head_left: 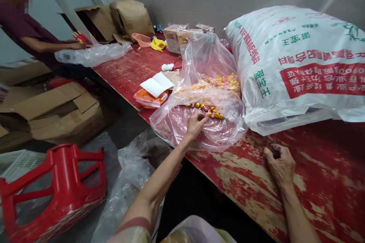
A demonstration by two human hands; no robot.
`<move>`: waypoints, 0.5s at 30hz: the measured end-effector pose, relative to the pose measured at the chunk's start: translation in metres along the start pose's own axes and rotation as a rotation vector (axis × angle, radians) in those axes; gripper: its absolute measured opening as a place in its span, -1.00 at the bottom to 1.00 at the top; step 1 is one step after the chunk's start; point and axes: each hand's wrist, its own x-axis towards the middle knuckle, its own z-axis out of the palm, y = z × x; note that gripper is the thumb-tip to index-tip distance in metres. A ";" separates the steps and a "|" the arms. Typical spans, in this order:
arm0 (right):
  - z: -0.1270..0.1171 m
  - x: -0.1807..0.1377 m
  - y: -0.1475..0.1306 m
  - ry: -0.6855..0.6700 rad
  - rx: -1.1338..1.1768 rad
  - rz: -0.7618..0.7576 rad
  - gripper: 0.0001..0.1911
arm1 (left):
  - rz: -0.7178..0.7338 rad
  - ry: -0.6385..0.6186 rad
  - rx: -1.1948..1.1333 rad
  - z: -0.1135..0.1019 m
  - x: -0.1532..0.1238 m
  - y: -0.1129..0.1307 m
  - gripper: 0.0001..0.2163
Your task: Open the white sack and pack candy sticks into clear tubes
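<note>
My left hand (195,124) reaches into a large clear plastic bag (205,95) lying on the red worn table (313,174). Its fingers are curled over small yellow and pink pieces (212,111) inside the bag; what they grip, if anything, I cannot make out. More yellow and pink pieces lie deeper in the bag. My right hand (279,163) rests on the table surface to the right, fingers bent and pressed together over something small and dark.
A big white printed sack (299,60) lies on the table right of the bag. A white paper on an orange packet (154,89), boxes (178,38) and cardboard sit further back. Another person (34,38) works at the far left. A red stool (57,186) lies on the floor.
</note>
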 end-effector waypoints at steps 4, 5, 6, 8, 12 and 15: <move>0.000 0.000 0.001 0.008 0.006 -0.010 -0.60 | 0.204 -0.002 0.106 0.012 -0.019 -0.006 -0.87; 0.000 0.000 0.001 0.007 0.006 -0.011 -0.61 | 0.218 -0.002 0.115 0.014 -0.020 -0.007 -0.89; 0.000 0.000 0.001 0.006 0.006 -0.012 -0.61 | 0.212 0.011 0.088 0.014 -0.020 -0.007 -0.91; 0.000 0.000 0.001 0.006 0.007 -0.014 -0.61 | 0.133 0.021 -0.068 0.012 -0.017 -0.005 -0.92; 0.000 0.000 0.001 0.006 0.024 0.017 -0.61 | -0.336 -0.007 -0.701 0.001 -0.019 0.005 -0.84; 0.000 0.000 0.001 -0.004 0.048 0.049 -0.59 | -0.593 -0.001 -0.980 -0.006 -0.028 0.016 -0.80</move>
